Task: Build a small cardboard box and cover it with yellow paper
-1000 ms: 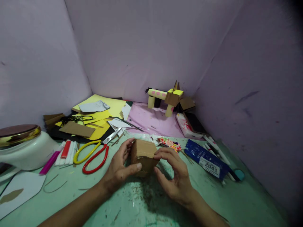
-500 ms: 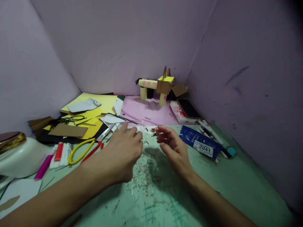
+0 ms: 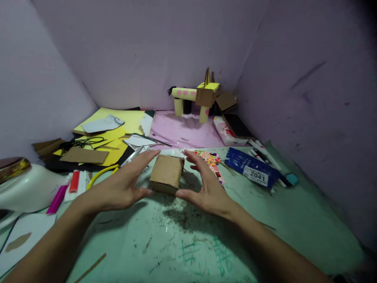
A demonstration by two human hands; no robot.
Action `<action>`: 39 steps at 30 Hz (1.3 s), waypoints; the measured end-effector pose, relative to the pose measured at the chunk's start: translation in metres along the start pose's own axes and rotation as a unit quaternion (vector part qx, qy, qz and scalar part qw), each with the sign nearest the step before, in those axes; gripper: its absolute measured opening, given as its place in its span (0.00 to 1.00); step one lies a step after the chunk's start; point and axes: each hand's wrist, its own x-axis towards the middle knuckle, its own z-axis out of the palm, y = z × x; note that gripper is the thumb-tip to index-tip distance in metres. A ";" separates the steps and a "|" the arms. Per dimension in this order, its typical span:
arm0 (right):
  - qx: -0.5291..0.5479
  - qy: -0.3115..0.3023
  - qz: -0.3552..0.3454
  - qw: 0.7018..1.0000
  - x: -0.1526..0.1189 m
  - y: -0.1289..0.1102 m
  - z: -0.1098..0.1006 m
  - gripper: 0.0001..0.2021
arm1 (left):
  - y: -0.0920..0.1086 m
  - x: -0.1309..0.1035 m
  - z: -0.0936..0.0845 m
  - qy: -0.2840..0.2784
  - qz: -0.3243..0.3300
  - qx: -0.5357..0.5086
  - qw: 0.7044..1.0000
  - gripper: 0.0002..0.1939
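Observation:
A small brown cardboard box (image 3: 167, 171) sits on the green table between my hands. To its left, my left hand (image 3: 125, 188) is open, thumb and fingers spread along that side. My right hand (image 3: 209, 191) is open at the other side, its thumb tip at the box's near right corner; whether it touches I cannot tell. Behind the right fingers lies a colourful patterned piece (image 3: 210, 158), partly hidden. The yellow handle of a pair of scissors (image 3: 101, 173) shows beyond my left wrist, with the rest partly covered by that hand.
A yellow animal figure (image 3: 185, 93) with a cardboard head stands at the back on pink cloth (image 3: 182, 131). Yellow paper (image 3: 129, 118) and a cardboard scrap (image 3: 84, 155) lie back left. A blue packet (image 3: 250, 167) lies right, a red marker (image 3: 74, 181) left.
The cardboard box now stands between my hands, where bare table showed before. My left hand has turned and opened beside it. The colourful piece has come into view behind my right hand.

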 end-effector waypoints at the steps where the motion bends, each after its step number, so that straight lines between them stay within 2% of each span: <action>1: -0.023 -0.021 -0.009 0.999 0.001 0.001 0.003 0.46 | -0.004 0.001 0.007 -0.020 -0.014 -0.030 0.999 0.45; 4: -0.054 -0.048 -0.049 0.996 0.005 0.006 0.009 0.45 | -0.007 0.008 0.022 -0.041 -0.027 -0.119 0.992 0.46; 7: -0.060 -0.065 -0.078 0.993 0.008 0.007 0.006 0.37 | -0.005 0.012 0.030 -0.013 -0.011 -0.193 0.981 0.40; 10: -0.064 -0.094 -0.079 0.990 0.009 0.006 -0.001 0.34 | -0.004 0.010 0.036 0.030 0.010 -0.239 0.970 0.37; 15: -0.052 -0.128 -0.064 0.988 0.006 0.010 -0.007 0.34 | -0.001 0.007 0.044 0.072 0.038 -0.243 0.967 0.36; 22: -0.079 -0.111 -0.080 0.987 0.001 0.016 -0.003 0.34 | -0.005 0.011 0.046 0.062 0.088 -0.235 0.966 0.36; 31: -0.102 -0.108 -0.095 0.984 0.001 0.017 -0.003 0.35 | -0.004 0.012 0.044 0.046 0.088 -0.207 0.973 0.36; 35: -0.068 -0.115 -0.079 0.988 0.000 0.018 -0.002 0.37 | 0.000 0.008 0.043 0.054 0.058 -0.226 0.971 0.35; 39: 0.085 -0.089 -0.008 0.992 0.001 0.017 0.003 0.49 | -0.001 0.003 0.035 0.069 -0.039 -0.333 0.940 0.43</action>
